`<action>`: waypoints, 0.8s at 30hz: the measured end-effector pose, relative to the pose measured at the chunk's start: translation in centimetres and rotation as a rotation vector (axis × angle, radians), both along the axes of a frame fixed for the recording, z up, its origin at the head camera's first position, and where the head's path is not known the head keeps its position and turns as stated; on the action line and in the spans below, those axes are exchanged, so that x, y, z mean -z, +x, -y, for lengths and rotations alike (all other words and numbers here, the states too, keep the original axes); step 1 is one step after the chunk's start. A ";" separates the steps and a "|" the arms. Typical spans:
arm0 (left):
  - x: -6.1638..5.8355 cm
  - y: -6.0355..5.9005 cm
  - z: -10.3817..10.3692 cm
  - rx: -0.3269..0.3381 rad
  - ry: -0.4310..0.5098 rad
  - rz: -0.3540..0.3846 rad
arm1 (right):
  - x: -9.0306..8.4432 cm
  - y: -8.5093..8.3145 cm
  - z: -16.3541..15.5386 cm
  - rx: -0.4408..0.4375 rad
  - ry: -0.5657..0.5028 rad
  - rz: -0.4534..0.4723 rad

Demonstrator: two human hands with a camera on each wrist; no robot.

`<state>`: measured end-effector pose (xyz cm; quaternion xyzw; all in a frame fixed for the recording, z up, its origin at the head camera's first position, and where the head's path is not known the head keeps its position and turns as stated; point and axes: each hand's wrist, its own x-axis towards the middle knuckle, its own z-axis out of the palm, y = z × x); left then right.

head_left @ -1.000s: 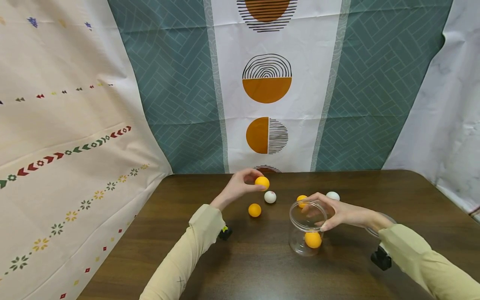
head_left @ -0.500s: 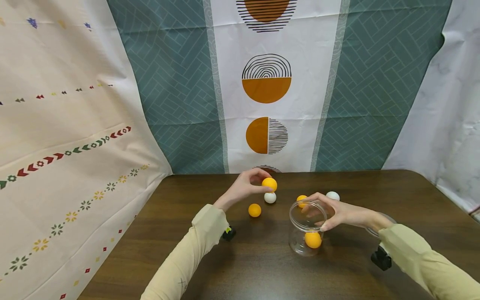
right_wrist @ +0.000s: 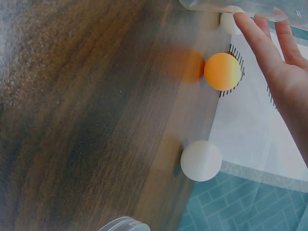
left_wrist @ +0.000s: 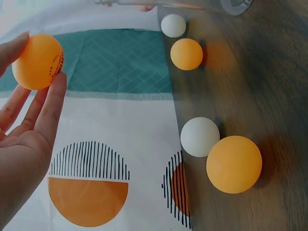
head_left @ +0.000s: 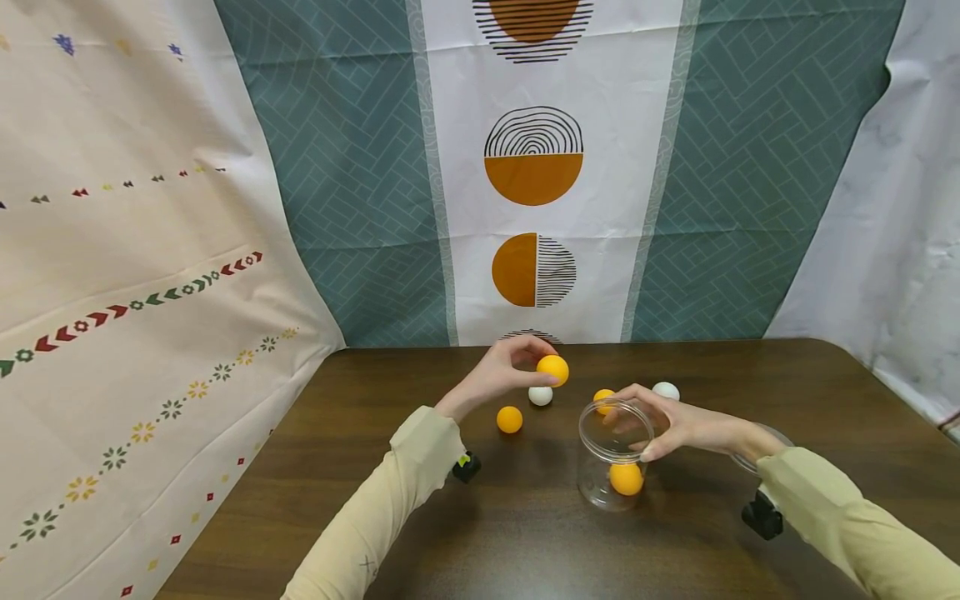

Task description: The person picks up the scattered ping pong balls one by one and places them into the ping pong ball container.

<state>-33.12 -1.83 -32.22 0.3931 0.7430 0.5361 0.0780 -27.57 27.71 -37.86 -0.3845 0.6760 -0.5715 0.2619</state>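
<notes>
I read one orange ball (head_left: pixel 626 478) already in the jar (head_left: pixel 613 454), my left hand (head_left: pixel 501 375) pinching a second ball (head_left: pixel 552 369), right hand (head_left: pixel 678 425) gripping the jar, four loose balls left on the surface (head_left: pixel 525 533).

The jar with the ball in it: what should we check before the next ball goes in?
1. Left hand pinches an orange ball: ok.
2. Right hand holds the clear jar steady: ok.
3. Jar mouth open, no lid on it: ok.
4. Room inside, only one orange ball at the bottom: ok.
5. Held ball right over the jar mouth: not ok, it is off to one side.
6. Jar flat on the table: cannot tell.
</notes>
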 end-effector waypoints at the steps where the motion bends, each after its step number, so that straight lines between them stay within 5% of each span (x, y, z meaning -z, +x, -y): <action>1: 0.0 0.0 0.0 0.000 -0.001 -0.003 | 0.0 0.0 0.0 0.000 0.000 0.001; 24: 0.3 0.7 -1.4 0.050 -0.011 -0.029 | -0.2 0.0 0.2 -0.015 -0.028 0.001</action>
